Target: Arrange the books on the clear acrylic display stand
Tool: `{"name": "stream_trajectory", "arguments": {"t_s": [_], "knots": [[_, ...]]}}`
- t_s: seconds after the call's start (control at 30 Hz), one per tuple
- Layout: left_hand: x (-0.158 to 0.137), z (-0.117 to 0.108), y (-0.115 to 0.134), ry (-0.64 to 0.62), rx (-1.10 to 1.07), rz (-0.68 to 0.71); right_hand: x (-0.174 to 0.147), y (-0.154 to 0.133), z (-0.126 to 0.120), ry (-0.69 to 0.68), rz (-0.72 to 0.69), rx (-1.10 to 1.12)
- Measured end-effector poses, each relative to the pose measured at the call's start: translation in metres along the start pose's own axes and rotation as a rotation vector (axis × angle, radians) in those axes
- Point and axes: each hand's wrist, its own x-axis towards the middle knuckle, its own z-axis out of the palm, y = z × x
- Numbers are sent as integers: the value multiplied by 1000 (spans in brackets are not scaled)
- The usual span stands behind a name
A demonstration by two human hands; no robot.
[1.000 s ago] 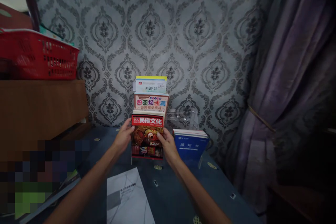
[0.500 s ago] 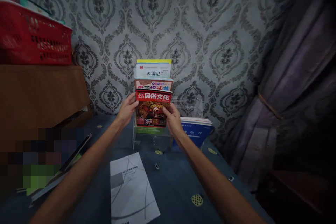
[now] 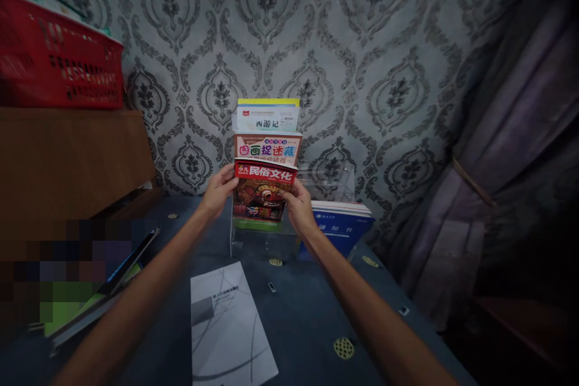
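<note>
A red-topped book (image 3: 260, 190) with white Chinese characters is held upright between my hands at the front of a clear acrylic book rack (image 3: 289, 241). My left hand (image 3: 220, 190) grips its left edge. My right hand (image 3: 296, 202) pinches its right edge, thumb on the cover. Behind it stand a brown-and-white book (image 3: 266, 146) with colourful characters and a pale book (image 3: 266, 117) with a yellow top. A blue book (image 3: 337, 229) leans in the rack's right side, on top of other pages. The bottom of the red book is partly against the rack.
A white book (image 3: 230, 325) lies flat on the dark blue tablecloth (image 3: 307, 325). More books (image 3: 122, 271) are at the left, partly blurred out. A red basket (image 3: 63, 54) sits on a brown wooden box (image 3: 67, 163). A curtain (image 3: 488, 193) hangs at the right.
The red-topped book and both hands have moved slightly down against the rack, uncovering more of the book behind. The view has shifted a little.
</note>
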Motion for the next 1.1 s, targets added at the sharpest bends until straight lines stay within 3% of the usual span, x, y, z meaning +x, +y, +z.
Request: {"name": "stream_trajectory", "arguments": {"t_s": [0.27, 0.4, 0.5, 0.67, 0.9, 1.1], "knots": [[-2, 6, -13, -12, 105, 47, 7, -3, -18, 25, -59, -199], [-4, 5, -25, -5, 160, 56, 13, 3, -27, -25, -80, -497], [-12, -4, -35, 52, 344, 94, 10, 10, -32, -82, -32, -671], [-25, -17, -33, 168, 648, 151, 7, 11, -34, -96, -15, -750], [-12, -14, -18, 159, 625, 170, 18, -8, -25, 43, -179, -818], [-4, -14, -13, 133, 727, 202, 25, -18, -21, 24, -70, -736]]}}
